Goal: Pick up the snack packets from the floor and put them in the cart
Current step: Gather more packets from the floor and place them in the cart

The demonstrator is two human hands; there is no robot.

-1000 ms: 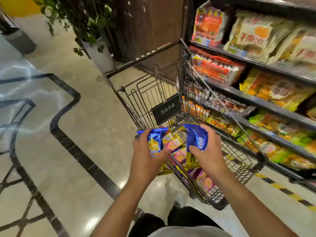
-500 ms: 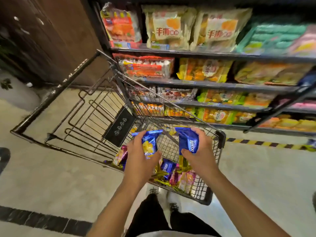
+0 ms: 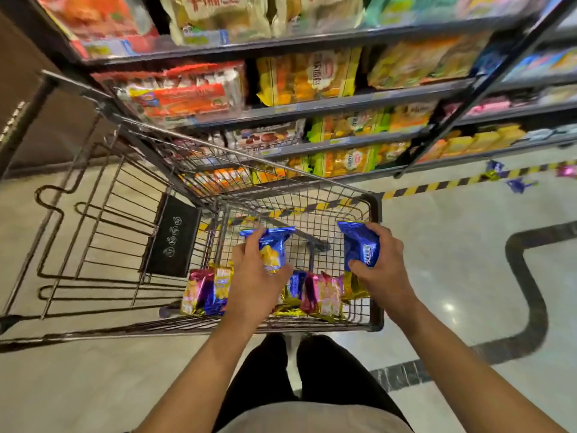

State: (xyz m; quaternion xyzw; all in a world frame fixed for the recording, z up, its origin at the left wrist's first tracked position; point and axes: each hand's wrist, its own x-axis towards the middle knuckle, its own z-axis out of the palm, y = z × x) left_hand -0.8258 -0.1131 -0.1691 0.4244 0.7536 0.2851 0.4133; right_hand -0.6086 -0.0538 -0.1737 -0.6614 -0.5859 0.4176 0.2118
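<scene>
A blue packet (image 3: pixel 271 250) is gripped in the left hand (image 3: pixel 256 284), the fingers curled round its lower half, and a second blue packet (image 3: pixel 359 245) is gripped the same way in the right hand (image 3: pixel 385 270). Both packets are held above the open basket of the cart (image 3: pixel 376 264), over the pile of packets (image 3: pixel 321 293) already lying on its wire floor.

Several risks can be judged from here. The right-hand packet is held close to the cart's right rim, so if it is let go there it may be tipped over the edge and dropped back to the floor. The foil wrappers look slick and may slide out of the fingers before the hands are lowered. A packet dropped from this height may also bounce off the pile below. The task is not finished in any case: a few loose packets (image 3: pixel 518 185) are seen on the floor (image 3: pixel 452 245) by the striped tape (image 3: pixel 437 187), well apart from the cart, near the shelves (image 3: pixel 312 110).

Compared with half a second ago, the hands are spread wider apart, the right one carried toward the cart's right side. The view is turned rightward, so the floor packets and a dark curved floor line are now brought into sight, and more of the pile is shown.
</scene>
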